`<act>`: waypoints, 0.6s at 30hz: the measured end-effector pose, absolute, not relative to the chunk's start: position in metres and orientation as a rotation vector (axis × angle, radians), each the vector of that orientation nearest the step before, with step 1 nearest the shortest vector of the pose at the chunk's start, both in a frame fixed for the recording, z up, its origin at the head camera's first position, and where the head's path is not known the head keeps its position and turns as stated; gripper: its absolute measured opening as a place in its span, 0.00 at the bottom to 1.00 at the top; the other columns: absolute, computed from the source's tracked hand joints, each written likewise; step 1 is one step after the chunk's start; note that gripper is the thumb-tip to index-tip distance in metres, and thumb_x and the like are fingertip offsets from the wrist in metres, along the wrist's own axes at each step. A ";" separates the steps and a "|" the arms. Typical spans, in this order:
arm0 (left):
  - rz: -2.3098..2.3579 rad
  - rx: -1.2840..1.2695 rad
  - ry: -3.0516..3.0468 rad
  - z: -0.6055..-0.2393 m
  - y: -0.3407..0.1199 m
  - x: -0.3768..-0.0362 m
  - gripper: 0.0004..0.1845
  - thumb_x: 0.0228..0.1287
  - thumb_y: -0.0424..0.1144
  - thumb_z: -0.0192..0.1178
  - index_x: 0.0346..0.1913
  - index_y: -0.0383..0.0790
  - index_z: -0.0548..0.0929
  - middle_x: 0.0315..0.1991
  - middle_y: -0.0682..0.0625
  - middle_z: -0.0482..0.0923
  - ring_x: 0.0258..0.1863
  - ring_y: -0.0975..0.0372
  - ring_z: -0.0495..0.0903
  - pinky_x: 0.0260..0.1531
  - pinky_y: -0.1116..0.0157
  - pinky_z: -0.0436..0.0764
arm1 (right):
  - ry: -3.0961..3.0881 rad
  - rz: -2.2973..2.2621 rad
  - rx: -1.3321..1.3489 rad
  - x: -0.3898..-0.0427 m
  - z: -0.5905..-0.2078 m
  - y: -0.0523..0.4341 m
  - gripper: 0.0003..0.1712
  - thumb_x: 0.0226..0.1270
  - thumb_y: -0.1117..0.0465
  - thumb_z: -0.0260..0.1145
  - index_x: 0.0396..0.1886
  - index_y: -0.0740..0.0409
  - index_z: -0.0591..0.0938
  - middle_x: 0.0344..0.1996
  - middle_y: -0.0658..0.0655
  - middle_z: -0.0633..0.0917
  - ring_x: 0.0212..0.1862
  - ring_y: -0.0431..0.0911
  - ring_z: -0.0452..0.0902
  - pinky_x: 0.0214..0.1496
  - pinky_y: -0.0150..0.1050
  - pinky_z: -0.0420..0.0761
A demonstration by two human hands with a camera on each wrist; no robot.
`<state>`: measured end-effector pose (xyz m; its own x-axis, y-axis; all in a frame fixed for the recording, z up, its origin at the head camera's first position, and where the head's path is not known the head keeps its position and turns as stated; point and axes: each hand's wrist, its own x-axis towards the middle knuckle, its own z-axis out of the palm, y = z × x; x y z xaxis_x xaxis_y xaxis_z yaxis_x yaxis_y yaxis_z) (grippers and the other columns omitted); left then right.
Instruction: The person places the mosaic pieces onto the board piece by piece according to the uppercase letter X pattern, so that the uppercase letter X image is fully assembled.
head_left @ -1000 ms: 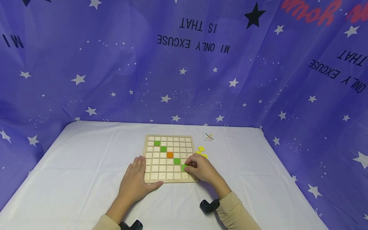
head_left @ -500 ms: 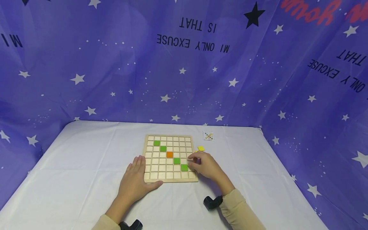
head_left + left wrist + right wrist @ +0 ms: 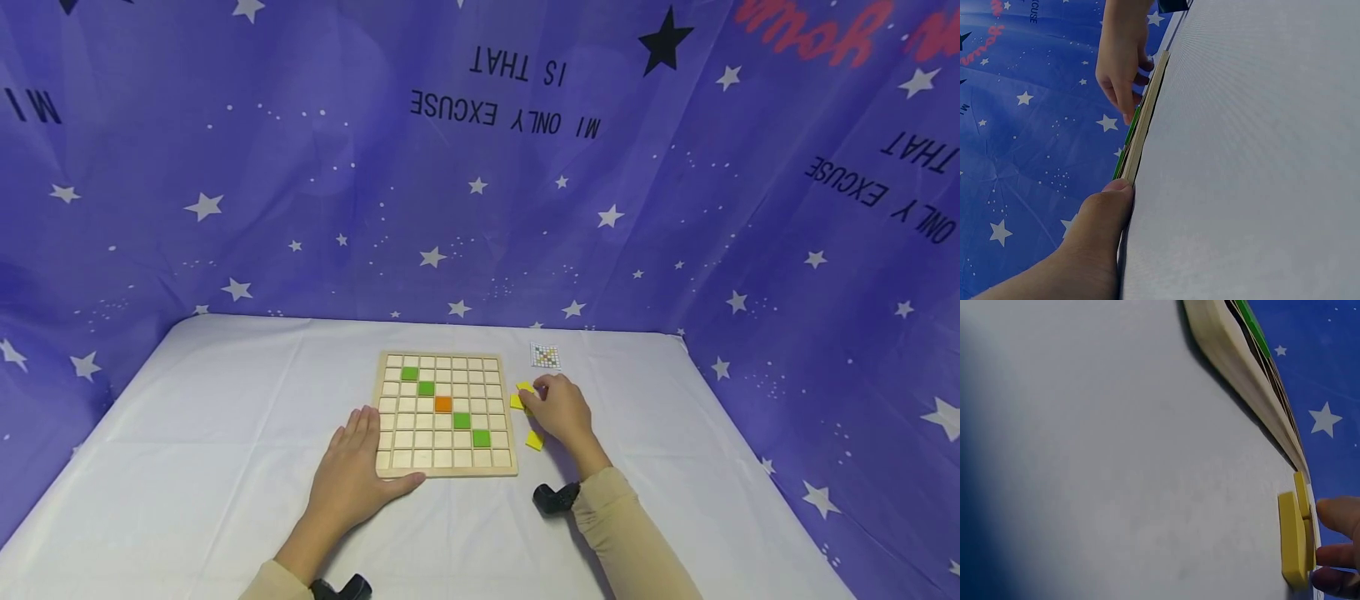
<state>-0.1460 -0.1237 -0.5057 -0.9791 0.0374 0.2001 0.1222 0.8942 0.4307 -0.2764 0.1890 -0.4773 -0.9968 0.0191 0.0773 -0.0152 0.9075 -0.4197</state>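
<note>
A wooden grid board (image 3: 390,471) lies on the white table. It carries several green tiles (image 3: 481,438) in a diagonal and one orange tile (image 3: 443,404). My left hand (image 3: 358,454) rests flat on the table at the board's front left corner, thumb (image 3: 1107,209) against the board's edge (image 3: 1142,128). My right hand (image 3: 531,402) is to the right of the board, fingertips (image 3: 1337,516) curled onto a yellow tile (image 3: 1291,540). Two yellow tiles (image 3: 516,402) lie under its fingers, and a third yellow tile (image 3: 535,440) sits nearer me.
A small pattern card (image 3: 545,356) lies behind the right hand. A blue starred cloth (image 3: 480,208) walls in the table at the back and sides. White tablecloth (image 3: 225,400) stretches left and right of the board.
My right hand left the green tile in the board's lower right and moved right and away, onto the yellow tiles beside the board. The left hand stayed put.
</note>
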 end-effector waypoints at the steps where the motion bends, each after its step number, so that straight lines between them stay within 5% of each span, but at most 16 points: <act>1: -0.671 -0.121 -2.874 -0.506 -0.124 -0.146 0.71 0.43 0.80 0.61 0.74 0.23 0.56 0.76 0.31 0.55 0.77 0.41 0.54 0.76 0.44 0.54 | -2.986 0.666 -0.004 -0.277 -0.477 0.188 0.23 0.62 0.43 0.70 0.47 0.55 0.86 0.32 0.52 0.79 0.32 0.46 0.72 0.28 0.36 0.68; 9: -0.669 -0.122 -2.876 -0.506 -0.124 -0.146 0.71 0.43 0.80 0.61 0.74 0.23 0.56 0.76 0.31 0.55 0.77 0.41 0.54 0.76 0.44 0.55 | -2.966 0.814 -0.027 -0.281 -0.479 0.182 0.10 0.65 0.51 0.68 0.37 0.51 0.85 0.36 0.52 0.79 0.37 0.46 0.74 0.37 0.39 0.74; 18: -0.669 -0.120 -2.881 -0.506 -0.124 -0.147 0.71 0.43 0.81 0.60 0.74 0.23 0.56 0.76 0.31 0.55 0.77 0.41 0.54 0.76 0.44 0.54 | -2.944 0.789 -0.028 -0.287 -0.479 0.176 0.18 0.61 0.42 0.69 0.36 0.52 0.85 0.32 0.52 0.81 0.32 0.46 0.74 0.29 0.36 0.69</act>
<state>-0.1468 -0.1242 -0.5065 -0.9802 0.0376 0.1942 0.1193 0.8955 0.4287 -0.2870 0.1757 -0.4792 -0.9954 0.0423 0.0859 -0.0063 0.8661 -0.4998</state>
